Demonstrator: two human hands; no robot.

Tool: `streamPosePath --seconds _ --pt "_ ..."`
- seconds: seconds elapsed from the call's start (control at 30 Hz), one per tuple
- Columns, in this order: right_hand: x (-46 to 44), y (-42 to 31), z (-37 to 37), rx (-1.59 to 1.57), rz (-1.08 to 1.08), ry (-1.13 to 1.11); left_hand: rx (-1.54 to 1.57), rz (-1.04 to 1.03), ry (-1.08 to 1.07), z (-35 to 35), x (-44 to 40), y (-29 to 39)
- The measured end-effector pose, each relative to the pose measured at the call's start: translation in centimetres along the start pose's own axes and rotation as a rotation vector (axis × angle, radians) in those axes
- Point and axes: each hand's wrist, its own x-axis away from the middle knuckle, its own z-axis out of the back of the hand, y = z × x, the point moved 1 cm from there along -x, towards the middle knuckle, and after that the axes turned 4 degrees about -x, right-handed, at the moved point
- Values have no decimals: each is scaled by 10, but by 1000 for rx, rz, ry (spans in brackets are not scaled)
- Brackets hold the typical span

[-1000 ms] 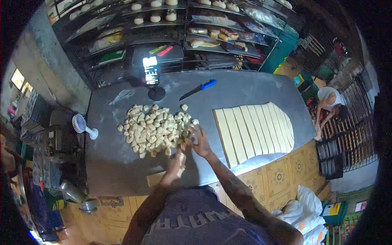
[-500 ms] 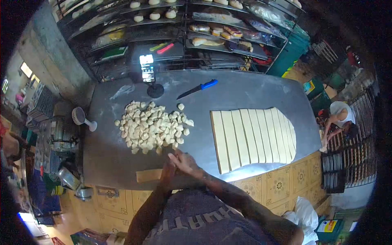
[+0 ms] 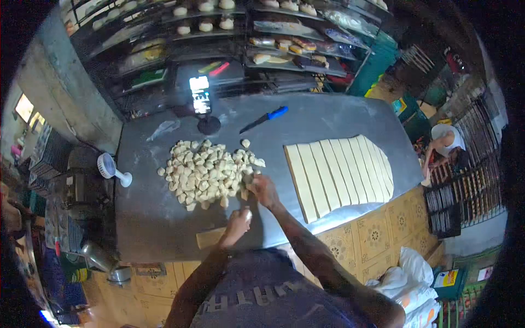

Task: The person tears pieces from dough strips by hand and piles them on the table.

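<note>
My left hand (image 3: 236,227) is closed near the front edge of the table, with a pale piece of dough (image 3: 249,215) showing at its fingertips. At the lower right of a heap of small dough pieces (image 3: 205,172), my right hand (image 3: 265,191) has its fingers curled in against the nearest pieces. Whatever lies between those fingers is hidden. Just left of my left hand is a flat tan rectangular piece (image 3: 209,239) on the table. To the right lies a sheet of dough (image 3: 342,175) cut into several long strips.
Behind the heap, a lit phone on a stand (image 3: 201,98) is upright. A blue-handled knife (image 3: 265,118) lies right of it. A small white fan (image 3: 113,169) stands at the left edge. Racks of bread (image 3: 208,24) rise behind the table (image 3: 158,229). Another person (image 3: 445,145) bends at far right.
My hands, together before, have moved apart. The right has gone up to the edge of the heap; the left stays near the front edge with dough in its fingers. The view has shifted slightly.
</note>
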Motion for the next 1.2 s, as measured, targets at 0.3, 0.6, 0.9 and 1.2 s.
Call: streamPosePath --seconds 0.3,0.6,0.9,1.2 --pt "47 -72 49 -643 20 -271 305 439 198 -8 -3 -12" --pt "53 -66 24 -237 -91 -213 485 245 59 -66 9 -44" --pt "20 -34 -18 -398 -26 7 145 319 -8 42 -20 31" --pt "46 -95 62 -278 244 106 852 182 194 11 -9 -24"
